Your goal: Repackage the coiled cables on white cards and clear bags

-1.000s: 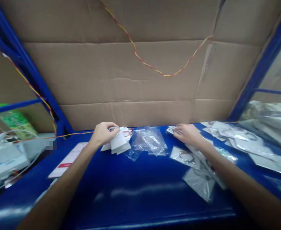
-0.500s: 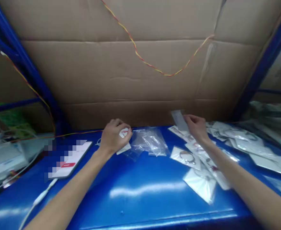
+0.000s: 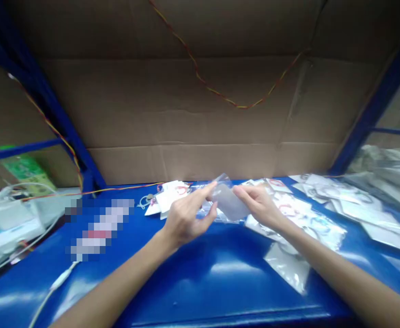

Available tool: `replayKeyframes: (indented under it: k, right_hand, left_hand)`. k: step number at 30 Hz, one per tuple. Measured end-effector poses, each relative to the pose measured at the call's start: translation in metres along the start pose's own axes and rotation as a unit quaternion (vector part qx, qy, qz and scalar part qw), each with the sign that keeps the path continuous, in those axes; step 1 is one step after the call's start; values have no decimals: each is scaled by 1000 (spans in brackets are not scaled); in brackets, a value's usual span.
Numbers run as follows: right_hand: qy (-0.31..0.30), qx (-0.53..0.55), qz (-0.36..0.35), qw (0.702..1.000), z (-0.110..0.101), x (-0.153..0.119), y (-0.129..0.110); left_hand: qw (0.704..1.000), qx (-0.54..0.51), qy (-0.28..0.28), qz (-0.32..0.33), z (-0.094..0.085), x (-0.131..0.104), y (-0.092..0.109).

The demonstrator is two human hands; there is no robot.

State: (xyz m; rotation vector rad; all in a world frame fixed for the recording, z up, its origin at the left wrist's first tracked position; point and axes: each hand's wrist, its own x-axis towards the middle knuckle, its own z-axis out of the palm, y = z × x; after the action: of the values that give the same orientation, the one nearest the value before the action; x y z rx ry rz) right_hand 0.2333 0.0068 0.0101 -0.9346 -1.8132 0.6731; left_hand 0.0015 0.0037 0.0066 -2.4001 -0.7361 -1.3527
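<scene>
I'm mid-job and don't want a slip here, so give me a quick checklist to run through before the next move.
1. Right hand has the pale card: ok, thumb at its upper right edge.
2. Left hand has a firm grip: cannot tell, its fingertips are by the clear bag but blurred.
3. Card fully inside the bag: cannot tell, they overlap in view.
4. White cable away from the hands: ok, it lies left of the left forearm.
5. Right forearm clear of the packets: cannot tell, it crosses in front of some.
</scene>
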Motion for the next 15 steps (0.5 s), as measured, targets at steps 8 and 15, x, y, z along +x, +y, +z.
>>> replayKeyframes:
  k: [8,15]
  right_hand:
    - [-35,-110,-129,985,-1,-5,5]
    - [-6,-192,-222,956,-6,-1,14]
  left_hand:
    - [997,-24,15,-69,-2,4,0]
    - [994,-82,-29,-70,2,-1,-2]
